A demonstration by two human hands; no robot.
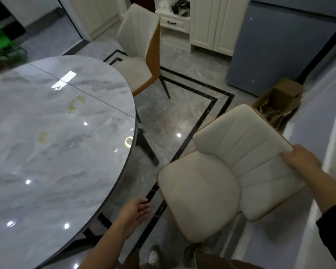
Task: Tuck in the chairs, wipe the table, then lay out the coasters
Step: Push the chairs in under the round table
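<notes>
Two chairs stood out from the surface (47,133); tucking step, I judged. My right hand (299,158) gripped the near chair (200,191) by its backrest top. My left hand (136,212) hung open, empty. The far chair (138,47) sat angled beside the rim. Next move needed the near seat turned toward the rim, then pushed under.

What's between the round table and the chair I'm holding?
Bare marble floor with black border strips, and the empty left hand, in the head view.

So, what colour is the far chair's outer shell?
Orange on the far chair; head view shows it best.
</notes>
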